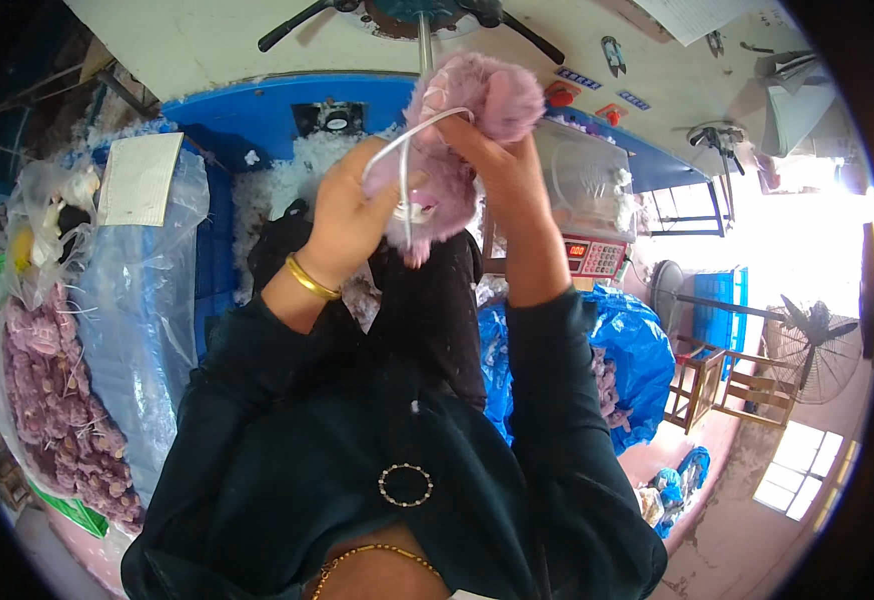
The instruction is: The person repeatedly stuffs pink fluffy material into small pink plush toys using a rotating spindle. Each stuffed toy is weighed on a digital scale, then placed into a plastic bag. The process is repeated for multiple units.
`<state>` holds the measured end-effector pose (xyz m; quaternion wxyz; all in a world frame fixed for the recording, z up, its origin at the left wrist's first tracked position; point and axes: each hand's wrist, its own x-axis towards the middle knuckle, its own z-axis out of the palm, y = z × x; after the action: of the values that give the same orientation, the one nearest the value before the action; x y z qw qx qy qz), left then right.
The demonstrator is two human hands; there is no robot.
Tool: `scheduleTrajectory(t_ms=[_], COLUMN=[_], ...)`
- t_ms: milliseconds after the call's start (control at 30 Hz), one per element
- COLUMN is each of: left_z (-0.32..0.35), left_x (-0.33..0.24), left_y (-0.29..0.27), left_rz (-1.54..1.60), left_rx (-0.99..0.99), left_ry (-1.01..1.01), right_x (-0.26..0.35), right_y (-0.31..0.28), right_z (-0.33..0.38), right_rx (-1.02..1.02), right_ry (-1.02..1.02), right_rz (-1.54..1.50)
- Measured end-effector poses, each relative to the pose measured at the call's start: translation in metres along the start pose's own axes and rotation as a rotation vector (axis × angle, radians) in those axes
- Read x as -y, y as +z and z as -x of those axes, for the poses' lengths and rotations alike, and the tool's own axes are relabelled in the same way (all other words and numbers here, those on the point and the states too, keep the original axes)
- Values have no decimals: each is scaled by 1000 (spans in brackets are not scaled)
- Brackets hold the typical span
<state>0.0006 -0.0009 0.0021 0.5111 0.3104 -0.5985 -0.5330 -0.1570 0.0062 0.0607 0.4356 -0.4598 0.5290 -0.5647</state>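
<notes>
A fluffy pinkish-purple plush toy (510,103) is held up in front of me, at the end of a metal tube (425,45) that comes from the machine. My left hand (350,208) is closed on the toy's lower left side, thumb across it. Closed on its right side is my right hand (505,165), with the fingers partly sunk in the fur. A thin white cord (404,178) loops out across the toy and hangs over my left hand. Whether the tube's tip sits inside the toy is hidden by the fur.
White stuffing fluff (317,155) lies in the blue trough below the machine. A digital scale (597,257) stands on the right, above a blue bag (642,340) of plush pieces. To the left, a clear bag holds many purple plush pieces (52,390). A fan (812,345) stands far right.
</notes>
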Motion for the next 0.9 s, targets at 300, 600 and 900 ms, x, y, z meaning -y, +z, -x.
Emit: scheduleTrajectory(t_ms=[300, 600, 900], left_z=[14, 13, 8], left_x=[17, -17, -12], left_y=[7, -11, 5], left_rz=[393, 775, 837], left_rx=[15, 143, 196], left_ry=[-165, -593, -804], right_x=[-44, -22, -1], right_y=[-9, -2, -22], right_z=[36, 42, 43], right_rx=[385, 348, 620], right_ry=[391, 309, -420], right_rz=[-647, 27, 901])
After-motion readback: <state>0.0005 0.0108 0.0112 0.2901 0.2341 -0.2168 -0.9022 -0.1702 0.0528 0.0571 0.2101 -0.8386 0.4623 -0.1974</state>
